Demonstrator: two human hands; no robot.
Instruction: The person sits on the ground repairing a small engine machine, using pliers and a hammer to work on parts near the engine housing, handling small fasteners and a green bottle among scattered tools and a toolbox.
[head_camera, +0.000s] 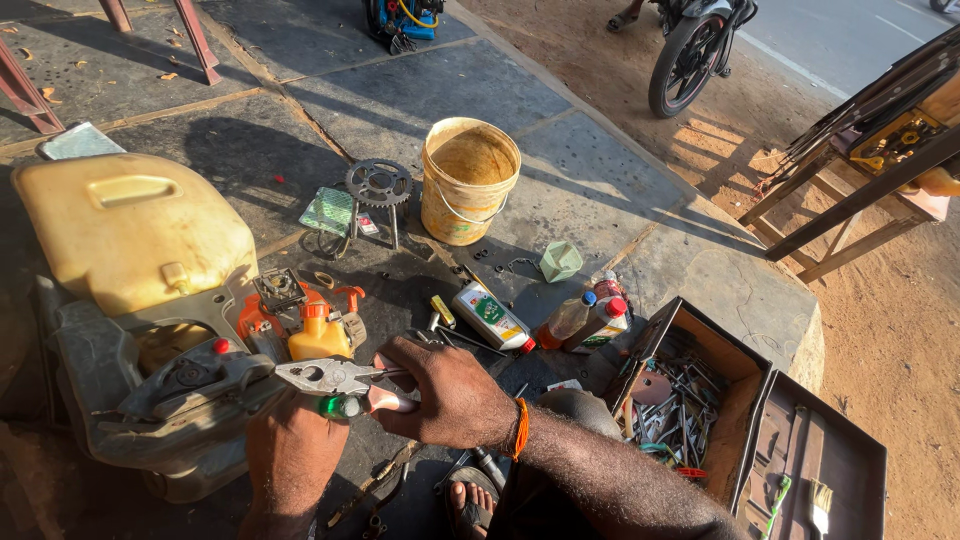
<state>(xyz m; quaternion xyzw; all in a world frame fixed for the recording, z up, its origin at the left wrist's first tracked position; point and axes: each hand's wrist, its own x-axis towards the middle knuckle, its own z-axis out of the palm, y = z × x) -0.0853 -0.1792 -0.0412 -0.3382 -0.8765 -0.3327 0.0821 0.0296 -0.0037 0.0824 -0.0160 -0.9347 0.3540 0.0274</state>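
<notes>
Grimy stone floor (560, 130) of a roadside workshop, small engine with a yellowish tank (135, 225) at its left edge. Right hand (450, 395) is wrapped tight round the pliers (335, 377) pointing at it. Left hand (295, 450) pinches a green-handled tool (340, 406) just underneath.

A yellow bucket (469, 180), sprocket (379, 184) and open toolbox (745, 395) sit nearby.

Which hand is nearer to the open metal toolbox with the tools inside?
The right hand is nearer: it grips the pliers just left of the toolbox. The left hand sits farther left, below the pliers, holding a green-handled tool.
</notes>
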